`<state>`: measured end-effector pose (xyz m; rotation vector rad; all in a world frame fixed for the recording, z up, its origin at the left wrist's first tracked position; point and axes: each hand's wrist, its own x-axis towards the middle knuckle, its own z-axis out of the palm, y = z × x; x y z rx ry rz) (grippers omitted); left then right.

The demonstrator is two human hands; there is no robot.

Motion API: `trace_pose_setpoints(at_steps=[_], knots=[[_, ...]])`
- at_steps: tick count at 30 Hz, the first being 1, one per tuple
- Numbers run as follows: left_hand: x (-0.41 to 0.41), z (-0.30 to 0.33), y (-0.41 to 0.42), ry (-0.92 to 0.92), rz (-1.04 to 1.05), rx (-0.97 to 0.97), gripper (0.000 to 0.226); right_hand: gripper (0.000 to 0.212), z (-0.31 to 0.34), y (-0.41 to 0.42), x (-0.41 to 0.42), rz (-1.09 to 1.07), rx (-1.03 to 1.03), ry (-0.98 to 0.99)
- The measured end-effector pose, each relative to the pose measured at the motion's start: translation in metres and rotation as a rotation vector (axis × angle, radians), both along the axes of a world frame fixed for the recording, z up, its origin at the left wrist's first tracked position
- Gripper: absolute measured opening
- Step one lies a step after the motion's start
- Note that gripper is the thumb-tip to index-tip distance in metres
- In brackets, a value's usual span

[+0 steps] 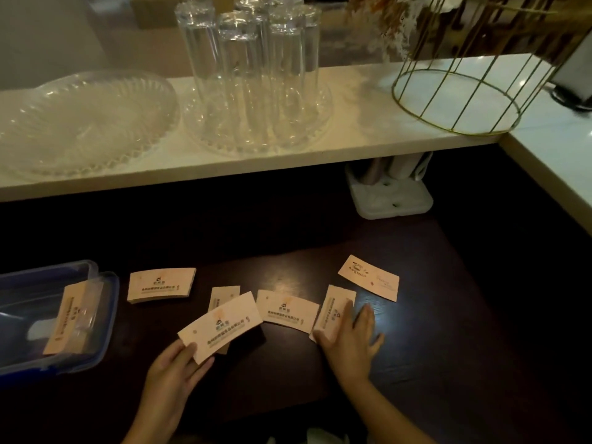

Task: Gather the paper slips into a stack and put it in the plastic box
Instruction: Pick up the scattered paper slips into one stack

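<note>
Pale printed paper slips lie across a dark table. My left hand [174, 368] pinches one slip [221, 325] by its near corner, lifted over another slip [224, 296]. My right hand [350, 339] rests flat, fingers spread, on an upright slip [333, 310]. Between the hands lies a flat slip [288, 310]. A further slip [368, 277] sits to the far right. A thick stack of slips [160, 285] lies at the left. The clear plastic box [105, 322] with a blue rim stands at the far left, with a slip [69, 318] inside.
A white shelf [368, 129] runs above the table, carrying a glass platter [80, 120], several upturned glasses on a tray [256, 75] and a gold wire basket [464, 91]. A white plastic holder [389, 193] sits under the shelf at the back right.
</note>
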<state>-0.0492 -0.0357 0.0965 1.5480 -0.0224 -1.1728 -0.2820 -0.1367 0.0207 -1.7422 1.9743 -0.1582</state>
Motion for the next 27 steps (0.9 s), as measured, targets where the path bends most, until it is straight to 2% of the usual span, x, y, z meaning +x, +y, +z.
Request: trace_pose_setpoints(at_steps=[3,6,10,13,16,18,21,24,27], knots=[[-0.002,0.002,-0.002,-0.016,-0.013,0.018,0.032,0.092,0.007,0.001,-0.026,-0.026,-0.088,0.069],[-0.006,0.003,-0.007,-0.032,-0.047,0.015,0.019,0.077,0.011,0.003,-0.040,-0.035,-0.072,0.142],[-0.015,0.003,-0.018,-0.009,-0.078,0.019,0.024,0.063,0.016,0.001,-0.039,-0.032,-0.047,0.075],[-0.020,0.005,-0.026,-0.020,-0.124,0.017,0.017,0.046,0.017,-0.002,-0.038,-0.029,-0.049,-0.119],[-0.021,0.008,-0.033,-0.039,-0.138,0.007,0.024,0.025,0.033,-0.008,-0.038,-0.146,-0.051,-0.491],[-0.021,0.011,-0.037,-0.050,-0.159,-0.004,0.026,0.030,0.053,-0.014,-0.038,-0.198,-0.028,-0.722],[-0.022,0.014,-0.042,-0.059,-0.198,-0.020,0.029,0.029,0.082,-0.024,-0.039,-0.143,0.033,-1.017],[-0.025,0.018,-0.046,-0.043,-0.238,-0.049,0.023,0.028,0.099,-0.030,-0.034,0.002,0.108,-1.097],[-0.030,0.023,-0.051,-0.042,-0.300,-0.089,0.019,0.031,0.105,-0.034,-0.021,0.160,0.121,-0.963]])
